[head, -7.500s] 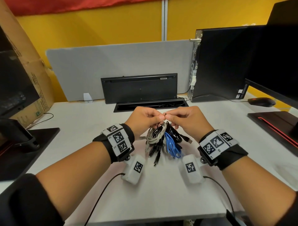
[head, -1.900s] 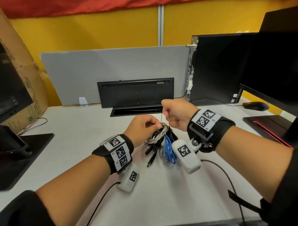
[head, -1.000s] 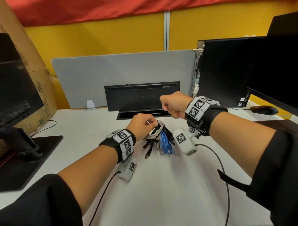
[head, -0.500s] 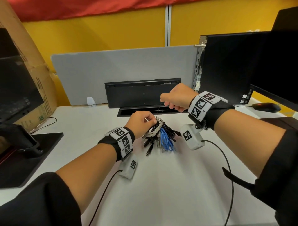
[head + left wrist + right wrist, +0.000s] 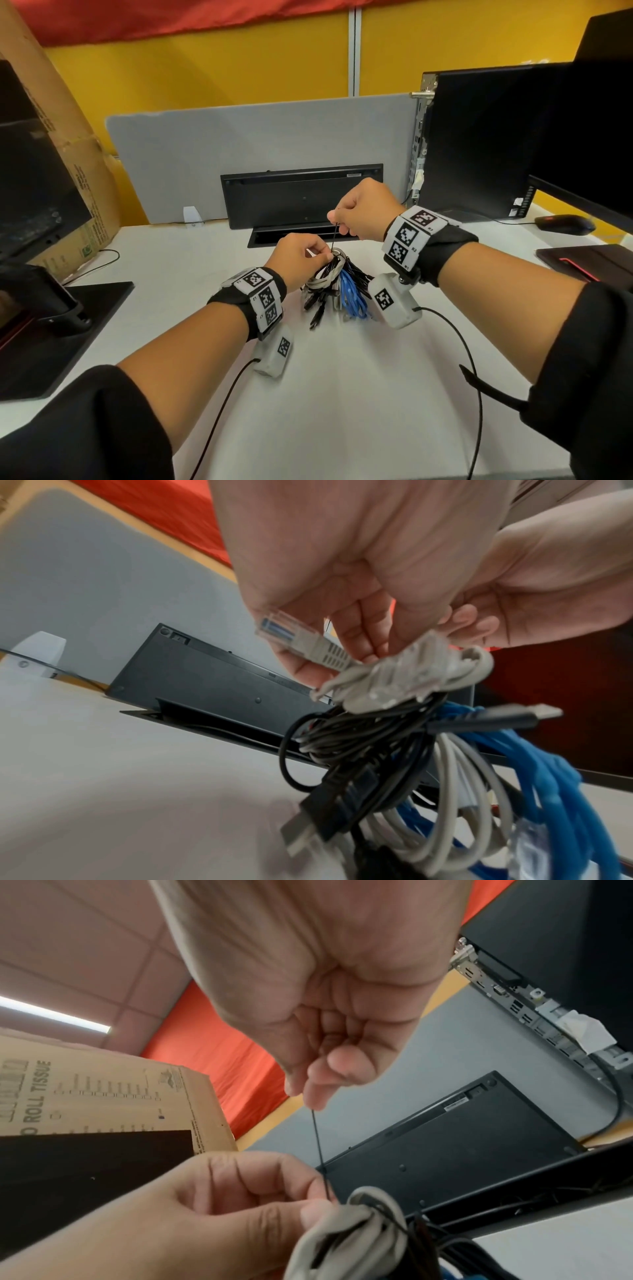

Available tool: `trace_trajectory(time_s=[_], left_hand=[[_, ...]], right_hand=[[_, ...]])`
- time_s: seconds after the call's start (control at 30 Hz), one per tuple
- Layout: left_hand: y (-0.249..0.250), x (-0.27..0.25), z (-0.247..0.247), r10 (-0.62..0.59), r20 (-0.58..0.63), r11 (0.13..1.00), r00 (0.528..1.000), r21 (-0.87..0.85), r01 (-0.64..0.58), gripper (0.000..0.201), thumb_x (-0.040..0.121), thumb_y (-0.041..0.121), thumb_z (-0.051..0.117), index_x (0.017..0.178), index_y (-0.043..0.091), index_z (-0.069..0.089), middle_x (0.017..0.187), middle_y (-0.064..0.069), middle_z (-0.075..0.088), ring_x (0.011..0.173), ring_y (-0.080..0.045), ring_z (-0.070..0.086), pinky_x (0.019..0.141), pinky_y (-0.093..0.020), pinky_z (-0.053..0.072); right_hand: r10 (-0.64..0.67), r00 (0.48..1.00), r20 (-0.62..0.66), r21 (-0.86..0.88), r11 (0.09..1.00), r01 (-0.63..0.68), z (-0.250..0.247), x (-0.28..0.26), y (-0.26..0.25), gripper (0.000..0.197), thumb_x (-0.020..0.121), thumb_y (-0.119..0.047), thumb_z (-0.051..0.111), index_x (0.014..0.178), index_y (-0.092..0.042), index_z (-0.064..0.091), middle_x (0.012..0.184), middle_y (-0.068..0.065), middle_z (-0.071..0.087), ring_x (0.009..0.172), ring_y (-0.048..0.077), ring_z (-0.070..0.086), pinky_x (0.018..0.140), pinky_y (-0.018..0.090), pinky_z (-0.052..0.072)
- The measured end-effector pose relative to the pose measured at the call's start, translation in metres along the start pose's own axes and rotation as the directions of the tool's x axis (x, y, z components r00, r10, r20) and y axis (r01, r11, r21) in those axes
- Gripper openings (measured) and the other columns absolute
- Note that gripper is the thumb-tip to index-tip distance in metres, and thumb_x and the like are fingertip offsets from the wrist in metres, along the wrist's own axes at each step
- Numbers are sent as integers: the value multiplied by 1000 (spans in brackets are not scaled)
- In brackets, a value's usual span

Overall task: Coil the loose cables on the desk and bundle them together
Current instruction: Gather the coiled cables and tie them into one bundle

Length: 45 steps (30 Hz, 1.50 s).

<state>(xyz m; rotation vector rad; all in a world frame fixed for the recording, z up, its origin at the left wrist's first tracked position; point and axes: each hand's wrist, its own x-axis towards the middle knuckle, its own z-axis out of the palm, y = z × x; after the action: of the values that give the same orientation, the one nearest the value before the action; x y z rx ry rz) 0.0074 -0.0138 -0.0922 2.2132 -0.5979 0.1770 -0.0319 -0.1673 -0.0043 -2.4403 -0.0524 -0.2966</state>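
A bundle of coiled cables (image 5: 337,287), grey, black and blue, hangs from my hands just above the white desk (image 5: 342,394). My left hand (image 5: 303,251) pinches the top of the bundle (image 5: 404,677) where a thin black tie (image 5: 334,238) wraps it. My right hand (image 5: 359,214), raised above the bundle, pinches the free tail of the tie (image 5: 318,1139) between thumb and forefinger, and the tail runs taut down to the cables (image 5: 363,1229). A grey network plug (image 5: 301,639) sticks out beside my left fingers.
A black keyboard (image 5: 301,195) leans on the grey divider (image 5: 260,154) behind an open cable slot (image 5: 291,236). A computer tower (image 5: 486,144) and mouse (image 5: 565,224) stand at right. A monitor base (image 5: 51,329) and cardboard box (image 5: 75,164) are at left.
My right hand has drawn the tie's tail upward and away from the bundle, from touching my left hand to well above it. My left hand keeps its hold on the bundle top.
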Motion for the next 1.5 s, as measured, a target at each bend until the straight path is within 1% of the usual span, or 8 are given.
trace_trajectory(time_s=[0.17,0.33,0.53,0.93,1.03,1.13,1.37,1.5], left_hand=[[-3,-2,-1,-28,-5,998,1000,-50,28,8,88,20,69,81,17,70,71,7,64,50,3,53,52,-13,45],[-4,-6,-3,-54,-27,992,998,-117,51,7,88,15,69,82,14,72,69,2,66,46,5,52,48,-9,43],[1,-6,-5,-44,-22,998,999,-56,43,8,88,17,69,85,13,74,72,5,67,50,3,54,50,-9,45],[2,-5,-4,-16,-38,1000,999,12,16,8,86,18,69,80,18,74,74,9,67,62,1,57,56,-10,43],[4,-2,-3,3,-43,999,999,39,-1,9,84,18,69,75,19,74,71,9,67,63,2,57,60,-14,44],[7,0,-3,5,-52,1000,999,26,-4,8,82,20,72,74,17,73,69,6,69,63,-2,61,63,-21,50],[4,2,-2,16,-34,997,999,77,-14,11,85,23,71,79,16,75,65,14,63,59,4,54,60,-13,40],[4,1,-2,37,-22,997,999,69,-36,11,86,22,71,75,20,74,55,19,58,51,12,51,49,-4,35]], right_hand=[[39,996,80,114,992,-48,-2,0,5,24,94,-24,63,95,-3,74,78,7,69,58,12,56,63,25,54],[28,995,100,141,989,-42,-5,-5,12,24,92,-27,66,95,-5,74,81,5,72,67,16,65,75,31,60],[37,994,105,162,985,-53,-1,-12,16,22,89,-27,69,94,-7,75,83,8,72,72,18,67,78,36,60],[70,997,34,110,991,-74,17,-7,12,19,87,-19,69,70,-12,73,73,4,72,61,15,66,59,23,54],[68,998,12,96,993,-68,19,-5,9,16,86,-16,67,74,-8,75,69,1,69,61,11,62,56,22,49],[70,998,9,97,993,-70,21,-2,7,13,84,-15,68,77,-8,76,71,2,70,63,12,62,60,26,54],[125,990,-61,179,977,-113,22,-2,10,15,84,-14,67,77,-5,77,61,0,63,56,11,55,56,24,46],[135,981,-142,193,975,-106,23,-4,11,17,82,-15,67,72,-6,77,56,-2,62,50,9,52,51,24,46]])
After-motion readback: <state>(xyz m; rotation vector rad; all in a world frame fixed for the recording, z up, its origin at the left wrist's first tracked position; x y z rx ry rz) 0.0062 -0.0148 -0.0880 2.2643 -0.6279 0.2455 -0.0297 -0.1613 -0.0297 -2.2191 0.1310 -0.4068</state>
